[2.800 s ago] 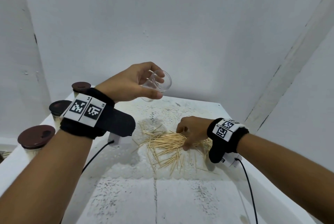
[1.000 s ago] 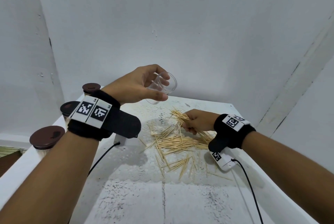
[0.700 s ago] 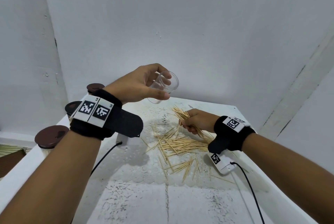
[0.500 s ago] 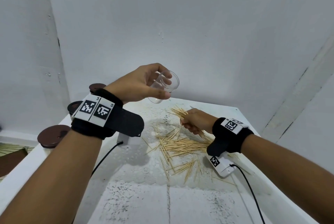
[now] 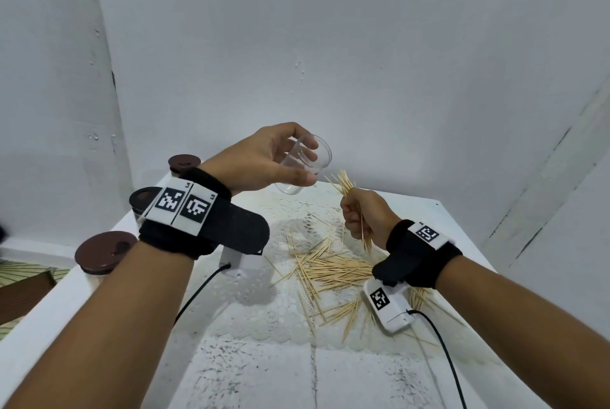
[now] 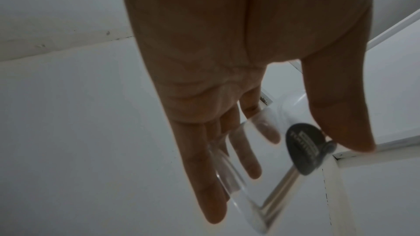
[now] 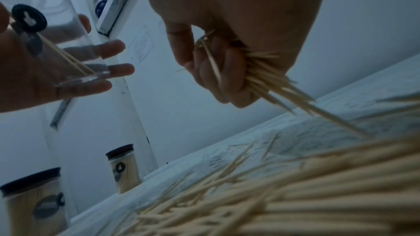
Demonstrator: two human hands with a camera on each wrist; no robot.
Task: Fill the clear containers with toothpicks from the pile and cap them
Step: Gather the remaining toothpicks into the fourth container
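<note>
Change: since the earlier pictures the right hand [image 5: 364,215] has left the table and come up with a bundle of thin pale wooden toothpicks [image 5: 343,184], and its tips now point toward the mouth of the container.
Left hand: the left hand [image 5: 260,162] holds the small clear plastic container [image 5: 305,162] in the air above the far part of the table, tilted, with the open mouth turned toward the right hand; thumb and fingers are curled around its wall.
Right hand: it is closed as a fist around the bundle, and toothpick ends stick out above and below the fist.
Container content: in the right wrist view two or three toothpicks seem to lie already inside the container [image 7: 68,49]; otherwise it looks nearly empty.
Pile: the loose pile of toothpicks [image 5: 330,271] lies spread on the white table [image 5: 264,375], below and between the two hands.
Done: three clear containers with dark brown round caps [image 5: 105,252] stand in a row at the left edge of the table; those that show in the right wrist view look full of toothpicks.
Left: I judge that the present container must still receive this bundle and probably more, then its cap. No loose cap shows in any view.
</note>
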